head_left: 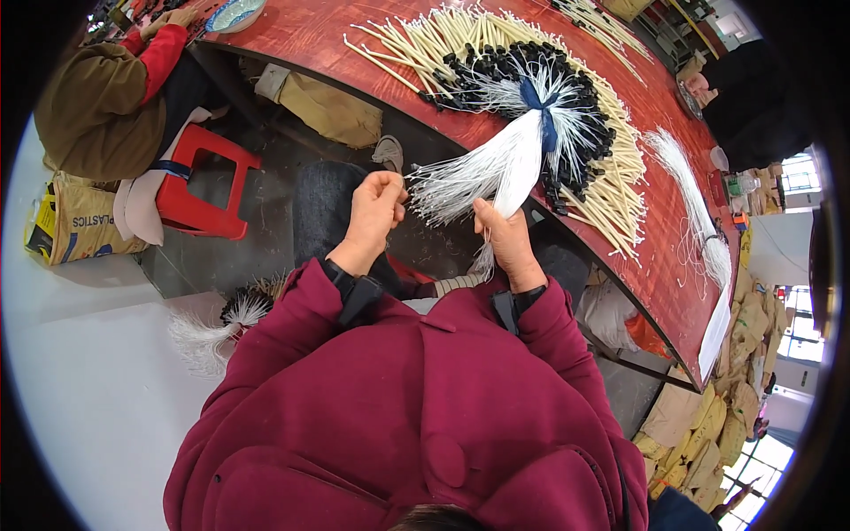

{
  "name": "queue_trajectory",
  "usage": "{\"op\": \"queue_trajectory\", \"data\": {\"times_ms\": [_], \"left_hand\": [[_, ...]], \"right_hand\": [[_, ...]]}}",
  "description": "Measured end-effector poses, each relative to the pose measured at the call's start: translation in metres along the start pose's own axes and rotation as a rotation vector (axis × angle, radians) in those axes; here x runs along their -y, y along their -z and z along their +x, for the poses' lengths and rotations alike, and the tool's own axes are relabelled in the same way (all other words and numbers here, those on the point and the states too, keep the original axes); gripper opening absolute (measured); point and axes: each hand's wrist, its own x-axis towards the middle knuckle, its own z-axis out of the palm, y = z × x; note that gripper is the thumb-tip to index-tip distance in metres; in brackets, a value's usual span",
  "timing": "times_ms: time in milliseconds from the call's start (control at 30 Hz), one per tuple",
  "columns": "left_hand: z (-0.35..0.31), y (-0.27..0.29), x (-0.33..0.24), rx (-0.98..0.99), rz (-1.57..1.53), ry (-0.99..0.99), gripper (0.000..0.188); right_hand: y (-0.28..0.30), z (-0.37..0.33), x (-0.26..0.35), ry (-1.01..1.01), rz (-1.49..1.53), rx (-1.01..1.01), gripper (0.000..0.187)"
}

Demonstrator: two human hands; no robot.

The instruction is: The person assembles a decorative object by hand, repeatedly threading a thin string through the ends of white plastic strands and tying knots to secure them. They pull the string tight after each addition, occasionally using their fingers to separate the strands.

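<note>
On the red table in front of me lies a big fan of cream-coloured sticks point(620, 199) with black ends. White strings point(474, 173) run from the black ends and are bound by a dark blue tie point(549, 115). Their loose ends hang over the table edge toward me. My right hand point(506, 241) is closed on part of the white strings, thumb on top. Beside the tips of the spread strings, my left hand point(376, 212) has its fingers curled and pressed together. What it holds, if anything, is too small to make out.
The red table point(310, 40) carries another bunch of white strings point(686, 186) on the right and a patterned bowl point(235, 15) at the far left. A seated person is at the left, near a red stool point(208, 181). Another tied string bundle point(212, 332) lies low at left.
</note>
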Motion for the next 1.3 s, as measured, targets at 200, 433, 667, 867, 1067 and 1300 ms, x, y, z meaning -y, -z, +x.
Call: {"op": "queue_trajectory", "data": {"times_ms": [200, 433, 667, 867, 1067, 1300], "left_hand": [[-0.031, -0.029, -0.034, 0.318, 0.258, 0.238, 0.024], [-0.034, -0.055, 0.005, 0.485, -0.182, 0.818, 0.017], [-0.037, -0.024, 0.008, 0.365, -0.080, 0.663, 0.013], [-0.047, -0.013, -0.011, 0.372, 0.014, 0.484, 0.008], [-0.048, -0.030, -0.020, 0.403, -0.062, 0.162, 0.005], [-0.011, -0.059, -0.014, 0.417, 0.009, -0.086, 0.008]], "right_hand": [[0.000, 0.005, -0.015, 0.145, -0.099, -0.089, 0.034], [-0.012, 0.003, -0.010, 0.241, -0.089, -0.170, 0.033], [-0.004, 0.001, -0.006, 0.199, -0.109, -0.162, 0.033], [-0.009, 0.005, -0.017, 0.191, -0.011, -0.164, 0.030], [-0.005, 0.005, -0.018, 0.147, -0.034, -0.113, 0.030], [-0.003, 0.005, -0.017, 0.133, 0.023, -0.098, 0.033]]}}
